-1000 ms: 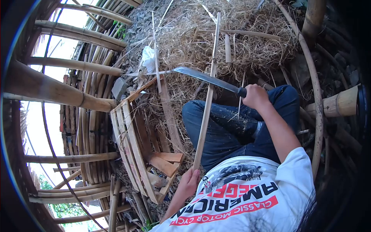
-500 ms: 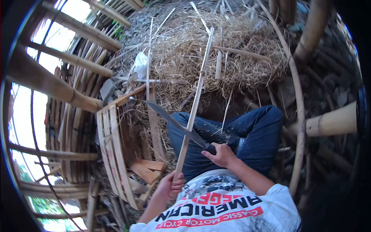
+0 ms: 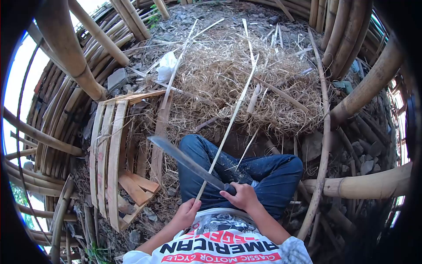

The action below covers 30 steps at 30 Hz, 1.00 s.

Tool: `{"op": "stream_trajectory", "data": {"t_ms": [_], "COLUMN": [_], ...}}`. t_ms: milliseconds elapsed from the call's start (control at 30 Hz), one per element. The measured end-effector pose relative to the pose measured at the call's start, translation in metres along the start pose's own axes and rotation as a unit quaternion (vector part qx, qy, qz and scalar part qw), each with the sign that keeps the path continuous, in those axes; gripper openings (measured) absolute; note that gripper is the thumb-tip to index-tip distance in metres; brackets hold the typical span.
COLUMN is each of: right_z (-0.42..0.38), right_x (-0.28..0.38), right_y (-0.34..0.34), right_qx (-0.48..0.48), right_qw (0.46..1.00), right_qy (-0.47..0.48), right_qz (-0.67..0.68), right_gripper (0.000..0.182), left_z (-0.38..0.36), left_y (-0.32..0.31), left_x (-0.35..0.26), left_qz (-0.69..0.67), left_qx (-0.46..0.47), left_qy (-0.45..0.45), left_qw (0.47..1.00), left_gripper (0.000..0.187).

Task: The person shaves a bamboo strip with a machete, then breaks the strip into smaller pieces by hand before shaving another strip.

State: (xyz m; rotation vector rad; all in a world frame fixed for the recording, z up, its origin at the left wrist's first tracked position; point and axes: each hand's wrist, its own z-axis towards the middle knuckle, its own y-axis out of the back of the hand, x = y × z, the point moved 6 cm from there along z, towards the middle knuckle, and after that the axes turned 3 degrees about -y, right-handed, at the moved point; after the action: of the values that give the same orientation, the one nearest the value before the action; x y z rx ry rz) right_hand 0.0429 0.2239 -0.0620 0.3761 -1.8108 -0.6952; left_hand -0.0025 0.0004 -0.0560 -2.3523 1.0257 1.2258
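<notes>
My left hand (image 3: 188,210) is closed round the near end of a long, thin bamboo strip (image 3: 231,119), which slants up and away over my lap. In my right hand (image 3: 242,196) is the dark handle of a machete (image 3: 187,161). Its long blade points to the upper left and crosses the strip just above my left hand. Both hands are close to my waist, over my crossed legs in dark blue trousers (image 3: 200,149) dusted with pale shavings.
A heap of curly bamboo shavings (image 3: 211,75) lies in front of my legs. On the left stands a slatted wooden crate (image 3: 118,145) with wood pieces in it. A white plastic bag (image 3: 166,67) sits beyond. Bamboo poles (image 3: 373,88) stand on both sides, and a long stick (image 3: 326,132) lies at right.
The camera view has turned and shifted. The strip now shows its narrow edge rather than its wider face, and the blade crosses it closer to my left hand.
</notes>
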Motion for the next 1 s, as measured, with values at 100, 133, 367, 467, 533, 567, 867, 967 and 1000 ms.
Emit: {"op": "stream_trajectory", "data": {"t_ms": [100,133,367,467,533,567,867,967,1000], "right_z": [0.012,0.016,0.044,0.062,0.069,0.069,0.01,0.01,0.017], "right_x": [0.003,0.002,-0.008,-0.045,-0.064,-0.06,0.013,0.03,0.031], "right_y": [0.006,0.006,0.026,0.052,0.059,0.061,-0.013,-0.02,-0.018], "right_qx": [-0.022,-0.019,-0.027,-0.079,-0.052,-0.083,-0.015,0.022,0.026], "right_qw": [0.997,0.996,0.987,0.987,0.985,0.981,0.997,0.995,0.989], "right_qy": [0.023,0.027,0.018,-0.109,-0.135,-0.108,-0.022,0.018,0.046], "right_qz": [-0.07,-0.08,-0.157,-0.089,-0.094,-0.138,-0.074,-0.096,-0.138], "right_gripper": [0.062,0.062,0.061,0.059,0.057,0.056,0.054,0.054,0.055], "left_z": [-0.004,-0.003,-0.011,-0.016,-0.02,-0.019,-0.022,-0.032,-0.036], "left_y": [0.01,0.011,0.011,0.017,0.014,0.011,0.023,0.03,0.032], "left_x": [-0.026,-0.028,-0.04,-0.03,-0.023,-0.022,-0.034,-0.03,-0.026], "left_qz": [0.177,0.167,0.217,0.229,0.22,0.22,0.236,0.242,0.248], "left_qx": [-0.046,-0.048,-0.024,-0.008,-0.002,0.003,-0.037,-0.054,-0.057], "left_qy": [-0.045,-0.049,-0.072,-0.051,-0.043,-0.04,-0.105,-0.099,-0.086], "left_qw": [0.982,0.984,0.973,0.972,0.975,0.975,0.965,0.964,0.963], "left_gripper": [0.041,0.041,0.044,0.044,0.041,0.038,0.021,0.019,0.019]}}
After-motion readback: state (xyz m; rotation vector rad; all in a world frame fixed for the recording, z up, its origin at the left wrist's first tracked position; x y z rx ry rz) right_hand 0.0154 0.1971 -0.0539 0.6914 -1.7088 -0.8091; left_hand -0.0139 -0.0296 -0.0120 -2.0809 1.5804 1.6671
